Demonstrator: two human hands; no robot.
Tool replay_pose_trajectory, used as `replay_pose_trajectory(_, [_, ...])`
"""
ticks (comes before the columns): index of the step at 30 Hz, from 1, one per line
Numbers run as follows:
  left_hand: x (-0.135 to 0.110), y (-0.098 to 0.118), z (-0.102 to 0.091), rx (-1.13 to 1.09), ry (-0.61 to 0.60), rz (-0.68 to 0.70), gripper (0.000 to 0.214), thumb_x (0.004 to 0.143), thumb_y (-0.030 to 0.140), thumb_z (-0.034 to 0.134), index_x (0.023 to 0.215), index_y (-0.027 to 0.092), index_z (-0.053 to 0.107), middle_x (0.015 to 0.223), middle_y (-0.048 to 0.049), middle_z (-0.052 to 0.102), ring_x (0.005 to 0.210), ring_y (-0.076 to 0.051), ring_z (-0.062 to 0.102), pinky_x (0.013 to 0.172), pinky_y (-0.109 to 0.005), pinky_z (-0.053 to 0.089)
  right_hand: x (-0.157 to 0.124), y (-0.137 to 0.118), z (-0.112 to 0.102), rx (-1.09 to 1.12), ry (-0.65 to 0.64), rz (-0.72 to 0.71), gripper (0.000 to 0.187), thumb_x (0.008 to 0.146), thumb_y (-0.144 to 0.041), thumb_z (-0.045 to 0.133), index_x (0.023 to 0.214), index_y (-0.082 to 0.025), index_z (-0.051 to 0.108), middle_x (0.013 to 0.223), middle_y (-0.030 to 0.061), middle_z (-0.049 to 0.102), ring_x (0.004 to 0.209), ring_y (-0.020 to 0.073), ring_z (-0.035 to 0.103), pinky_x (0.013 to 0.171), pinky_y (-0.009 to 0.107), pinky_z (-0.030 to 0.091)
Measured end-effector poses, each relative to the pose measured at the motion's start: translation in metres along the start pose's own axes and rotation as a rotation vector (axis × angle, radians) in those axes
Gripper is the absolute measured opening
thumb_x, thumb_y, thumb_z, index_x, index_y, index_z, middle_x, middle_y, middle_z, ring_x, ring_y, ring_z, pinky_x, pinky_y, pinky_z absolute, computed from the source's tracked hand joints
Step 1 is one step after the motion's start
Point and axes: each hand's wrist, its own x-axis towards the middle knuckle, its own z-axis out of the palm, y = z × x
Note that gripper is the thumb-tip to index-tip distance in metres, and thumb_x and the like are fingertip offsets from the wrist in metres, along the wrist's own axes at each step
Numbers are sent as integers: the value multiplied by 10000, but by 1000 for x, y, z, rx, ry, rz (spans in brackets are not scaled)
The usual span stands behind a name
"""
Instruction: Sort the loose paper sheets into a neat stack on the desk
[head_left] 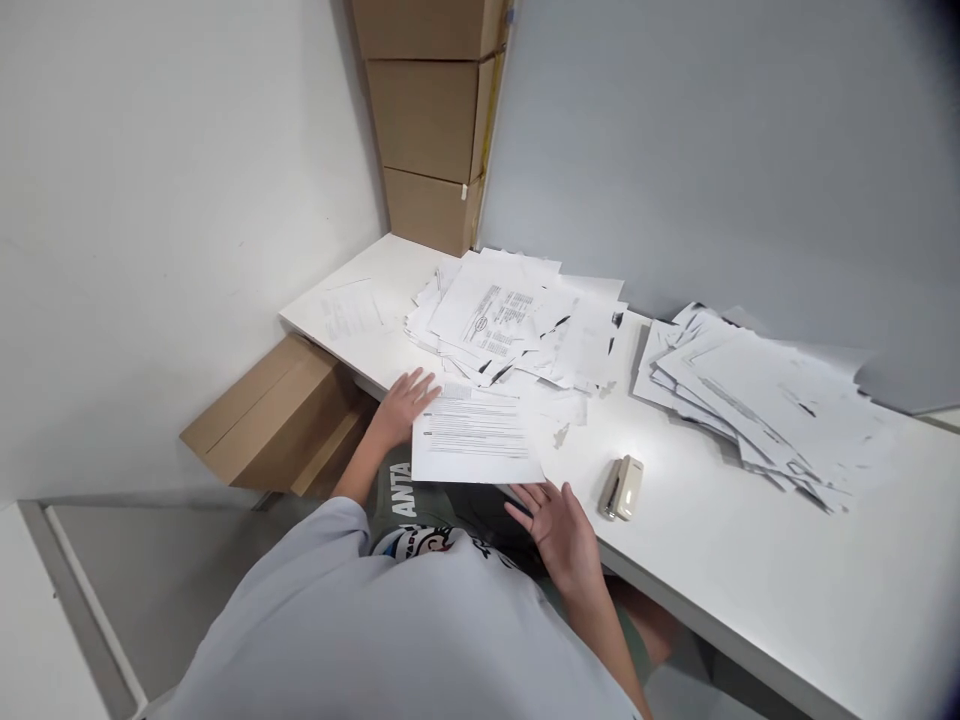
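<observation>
A printed sheet of paper (478,440) lies at the near edge of the white table, its lower edge jutting out over my lap. At the sheet's upper left edge is my left hand (403,408), fingers stretched out and touching or very near the paper. My right hand (561,530) is open, palm turned up, with its fingertips by the sheet's lower right corner; whether they touch it I cannot tell. To the right of that hand a beige stapler (624,487) rests on the table. Beyond the sheet spreads a loose pile of printed papers (487,310).
Another untidy paper stack (765,400) lies on the right of the white table (750,570). Cardboard boxes (424,120) stand stacked in the far corner against the wall. An open cardboard box (262,410) sits below the table's left edge.
</observation>
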Motion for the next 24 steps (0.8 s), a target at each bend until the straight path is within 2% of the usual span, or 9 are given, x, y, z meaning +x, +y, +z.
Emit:
replay_pose_trajectory(3, [-8, -7, 6, 35, 139, -157, 486, 976, 325, 410, 1443, 193, 441, 1553, -127, 375, 1512, -277, 140, 1214, -533, 144, 18, 2, 21, -20, -35, -30, 346, 772, -543, 693, 953, -250, 658, 1093, 51, 691, 1149, 262, 597, 886, 428, 552])
replay_pose_trajectory(6, [-12, 2, 22, -81, 313, -386, 496, 989, 366, 392, 1448, 178, 415, 1569, -151, 335, 1518, -278, 99, 1203, -515, 183, 37, 8, 37, -75, 47, -68, 321, 696, -405, 772, 944, -236, 658, 910, 20, 702, 926, 218, 654, 784, 367, 579])
replay_pose_trajectory(10, [-22, 26, 32, -478, 531, -730, 547, 938, 527, 458, 1390, 218, 480, 1466, -143, 484, 1411, -294, 380, 1132, -472, 336, 45, 11, 37, -98, 83, -59, 316, 691, -374, 750, 951, -233, 639, 824, 1, 688, 761, 184, 653, 674, 323, 577])
replay_pose_trajectory(12, [-28, 37, 29, -840, 508, -840, 610, 913, 637, 411, 1317, 205, 560, 1341, -128, 602, 1281, -298, 529, 1056, -451, 430, 43, 9, 33, -70, 63, -42, 300, 741, -459, 692, 927, -235, 621, 826, 10, 685, 742, 180, 660, 659, 316, 572])
replay_pose_trajectory(14, [-32, 44, 21, -1206, 375, -872, 721, 888, 730, 332, 1210, 167, 647, 1210, -126, 682, 1177, -304, 609, 997, -438, 481, 41, 6, 30, -61, 52, -38, 332, 784, -548, 623, 901, -238, 602, 770, 10, 659, 698, 176, 651, 628, 312, 561])
replay_pose_trajectory(16, [-32, 46, 13, -1411, 258, -866, 712, 832, 750, 450, 1126, 150, 698, 1117, -123, 724, 1109, -309, 647, 974, -431, 497, 39, 4, 29, -87, 41, -37, 340, 803, -573, 595, 852, -237, 582, 672, -7, 597, 605, 155, 600, 565, 295, 528])
replay_pose_trajectory(19, [-28, 42, 6, -1442, 203, -893, 587, 633, 567, 809, 1038, 149, 733, 1029, -103, 756, 1026, -312, 677, 948, -425, 508, 37, 2, 30, -126, 39, -43, 303, 795, -489, 639, 714, -229, 507, 584, -35, 493, 491, 110, 466, 466, 255, 425])
replay_pose_trajectory(21, [-24, 39, 5, -1406, 190, -926, 577, 557, 505, 873, 984, 139, 746, 998, -102, 762, 987, -313, 687, 923, -425, 516, 36, 2, 29, -106, 58, -53, 348, 781, -496, 654, 672, -229, 460, 548, -48, 439, 453, 93, 392, 424, 243, 353])
replay_pose_trajectory(24, [-20, 35, 7, -1341, 175, -962, 559, 599, 566, 834, 923, 118, 753, 950, -112, 765, 965, -313, 693, 893, -418, 523, 36, 0, 27, -60, 68, -76, 422, 783, -632, 605, 719, -231, 491, 507, -65, 390, 409, 82, 315, 393, 236, 276])
